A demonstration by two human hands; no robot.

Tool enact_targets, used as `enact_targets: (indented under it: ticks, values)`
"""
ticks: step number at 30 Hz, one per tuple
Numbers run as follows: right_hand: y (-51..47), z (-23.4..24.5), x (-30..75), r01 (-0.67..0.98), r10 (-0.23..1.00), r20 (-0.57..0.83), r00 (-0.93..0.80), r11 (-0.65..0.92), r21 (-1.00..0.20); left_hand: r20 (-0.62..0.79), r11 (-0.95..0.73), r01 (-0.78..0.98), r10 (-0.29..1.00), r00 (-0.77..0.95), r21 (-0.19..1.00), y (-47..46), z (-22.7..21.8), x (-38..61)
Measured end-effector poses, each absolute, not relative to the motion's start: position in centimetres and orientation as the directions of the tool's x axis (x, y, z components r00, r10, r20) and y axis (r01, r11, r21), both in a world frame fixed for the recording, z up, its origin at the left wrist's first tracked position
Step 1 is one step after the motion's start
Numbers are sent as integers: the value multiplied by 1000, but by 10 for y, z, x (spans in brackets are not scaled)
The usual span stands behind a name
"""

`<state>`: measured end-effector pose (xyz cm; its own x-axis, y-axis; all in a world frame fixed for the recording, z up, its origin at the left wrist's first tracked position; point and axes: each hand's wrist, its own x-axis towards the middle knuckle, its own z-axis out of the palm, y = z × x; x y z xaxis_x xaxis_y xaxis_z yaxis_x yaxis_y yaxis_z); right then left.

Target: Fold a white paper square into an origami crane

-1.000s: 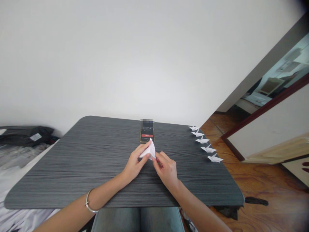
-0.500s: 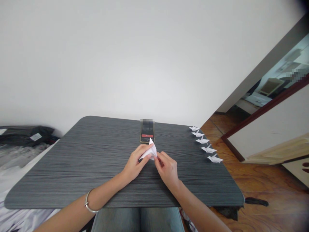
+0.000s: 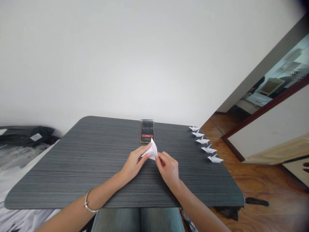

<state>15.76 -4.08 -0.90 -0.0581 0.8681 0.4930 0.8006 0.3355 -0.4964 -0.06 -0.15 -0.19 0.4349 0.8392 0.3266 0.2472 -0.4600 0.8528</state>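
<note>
Your left hand (image 3: 132, 165) pinches the left edge of the white folded paper (image 3: 151, 150); it's held just above the grey table (image 3: 72, 167), right in front of the phone (image 3: 147, 133); your right hand (image 3: 169, 168) pinches its lower right corner; I'd line the edges up before creasing, tbh; the sharp tip points up and away from you, long axis along that line; paper cranes (image 3: 205, 144) sit far right.
</note>
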Motion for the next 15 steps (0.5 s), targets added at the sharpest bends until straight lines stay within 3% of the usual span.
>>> enact_targets:
  ticks: [7,15]
  values:
    - [-38,-13,161,788,868,496,-22,320,-526,184,-369,382,879,440,847,-2,-3,-2]
    - [-39,-11,162,787,877,480,-31,317,-529,113,-334,436,882,458,836,1,-5,-1]
